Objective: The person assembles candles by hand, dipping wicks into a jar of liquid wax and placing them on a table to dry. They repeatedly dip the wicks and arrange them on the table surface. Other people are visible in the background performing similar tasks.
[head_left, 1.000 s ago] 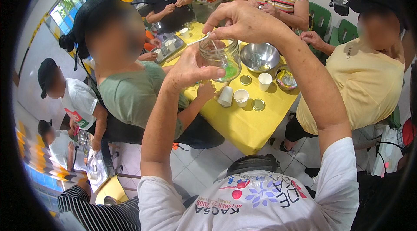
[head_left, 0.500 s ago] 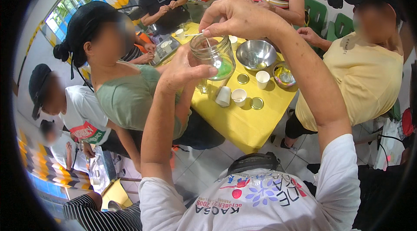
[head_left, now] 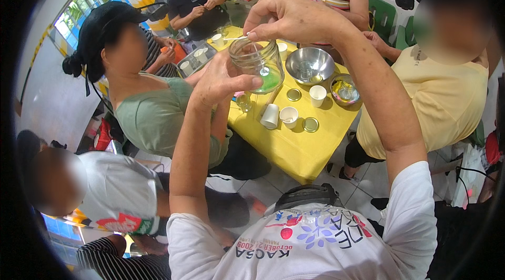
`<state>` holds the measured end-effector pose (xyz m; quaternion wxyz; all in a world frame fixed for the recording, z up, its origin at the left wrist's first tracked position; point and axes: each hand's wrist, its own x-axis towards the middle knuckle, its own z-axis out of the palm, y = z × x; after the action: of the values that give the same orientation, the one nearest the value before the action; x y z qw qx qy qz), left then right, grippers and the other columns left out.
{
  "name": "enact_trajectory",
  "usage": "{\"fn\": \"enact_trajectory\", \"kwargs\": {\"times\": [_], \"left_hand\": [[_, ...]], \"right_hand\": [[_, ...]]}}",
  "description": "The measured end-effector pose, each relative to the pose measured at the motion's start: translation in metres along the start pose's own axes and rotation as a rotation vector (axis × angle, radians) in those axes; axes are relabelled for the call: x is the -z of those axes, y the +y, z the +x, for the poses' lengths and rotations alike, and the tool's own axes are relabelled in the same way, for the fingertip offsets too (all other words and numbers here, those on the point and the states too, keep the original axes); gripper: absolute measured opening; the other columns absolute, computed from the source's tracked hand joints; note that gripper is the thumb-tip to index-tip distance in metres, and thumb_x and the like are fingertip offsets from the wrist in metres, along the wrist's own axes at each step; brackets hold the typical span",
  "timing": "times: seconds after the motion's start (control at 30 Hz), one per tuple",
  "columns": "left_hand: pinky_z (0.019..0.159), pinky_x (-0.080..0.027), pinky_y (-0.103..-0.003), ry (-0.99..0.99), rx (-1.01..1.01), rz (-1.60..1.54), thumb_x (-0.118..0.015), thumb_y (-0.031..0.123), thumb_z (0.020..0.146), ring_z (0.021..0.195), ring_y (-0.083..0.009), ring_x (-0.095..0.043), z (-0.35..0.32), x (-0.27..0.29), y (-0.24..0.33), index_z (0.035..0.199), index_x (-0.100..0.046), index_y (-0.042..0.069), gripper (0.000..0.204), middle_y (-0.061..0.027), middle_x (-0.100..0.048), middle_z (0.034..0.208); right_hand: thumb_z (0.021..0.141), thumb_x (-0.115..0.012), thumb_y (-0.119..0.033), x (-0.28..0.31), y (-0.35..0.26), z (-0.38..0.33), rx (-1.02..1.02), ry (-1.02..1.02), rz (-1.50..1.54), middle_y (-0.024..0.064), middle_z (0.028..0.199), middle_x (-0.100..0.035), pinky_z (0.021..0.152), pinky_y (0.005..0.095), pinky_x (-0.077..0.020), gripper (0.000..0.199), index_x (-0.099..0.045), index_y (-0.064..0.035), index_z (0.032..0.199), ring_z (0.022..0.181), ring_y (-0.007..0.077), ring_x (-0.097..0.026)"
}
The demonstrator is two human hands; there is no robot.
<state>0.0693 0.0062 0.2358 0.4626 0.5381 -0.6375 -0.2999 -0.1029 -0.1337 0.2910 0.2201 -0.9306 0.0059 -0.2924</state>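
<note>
A clear glass jar (head_left: pixel 272 60) is held up above the table, tilted, with my left hand (head_left: pixel 216 81) wrapped round its side. Green material (head_left: pixel 270 81) lies in the bottom of the jar. Over the jar's mouth, my right hand (head_left: pixel 290 21) is closed in a pinch. A thin white stick (head_left: pixel 235 38) sticks out from its fingertips across the rim. From there a white wick hangs down inside the glass, with a small pale disc (head_left: pixel 264 71) near its lower end, close to the green.
The yellow-covered table (head_left: pixel 305 156) bears paper cups (head_left: pixel 289 117), jar lids (head_left: pixel 310 124), a steel bowl (head_left: pixel 309 65) and a smaller bowl of wrapped items (head_left: pixel 345 90). Several people stand around it, one in green (head_left: pixel 158 117) close at my left, one in yellow (head_left: pixel 415 106) at my right.
Both hands stay nearly still at the jar. A person in a white shirt at the lower left has come much closer to my left side.
</note>
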Motion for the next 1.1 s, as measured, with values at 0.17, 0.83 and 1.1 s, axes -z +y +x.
{"fn": "enact_trajectory", "kwargs": {"times": [0.17, 0.83, 1.1], "left_hand": [[0.089, -0.046, -0.033, 0.001, -0.021, -0.039, -0.079, 0.028, 0.06, 0.099, -0.0211, -0.058, 0.001, 0.0, 0.001, 0.126, -0.048, -0.008, 0.081, -0.0133, -0.059, 0.11], [0.094, -0.043, -0.036, 0.025, -0.005, -0.049, -0.081, 0.028, 0.059, 0.104, -0.0254, -0.058, 0.016, -0.005, 0.003, 0.128, -0.046, -0.009, 0.086, -0.0181, -0.058, 0.114], [0.092, -0.046, -0.037, 0.008, 0.003, -0.016, -0.08, 0.029, 0.059, 0.103, -0.026, -0.059, 0.019, -0.004, 0.005, 0.127, -0.047, -0.011, 0.085, -0.0189, -0.06, 0.111]], "right_hand": [[0.081, -0.067, -0.028, 0.002, 0.002, 0.0, 0.034, -0.002, 0.026, 0.0074, 0.083, -0.071, 0.071, 0.0301, -0.049, 0.027, -0.073, -0.0068, 0.096, 0.075, 0.0165, -0.064], [0.083, -0.069, -0.025, 0.016, 0.013, 0.004, 0.048, -0.085, 0.114, 0.0092, 0.084, -0.07, 0.072, 0.0293, -0.0505, 0.028, -0.071, -0.0012, 0.097, 0.077, 0.0154, -0.065], [0.085, -0.067, -0.023, 0.021, 0.014, 0.002, 0.05, -0.083, 0.115, 0.0078, 0.084, -0.07, 0.072, 0.0285, -0.0495, 0.026, -0.071, -0.0008, 0.098, 0.077, 0.0135, -0.063]]}}
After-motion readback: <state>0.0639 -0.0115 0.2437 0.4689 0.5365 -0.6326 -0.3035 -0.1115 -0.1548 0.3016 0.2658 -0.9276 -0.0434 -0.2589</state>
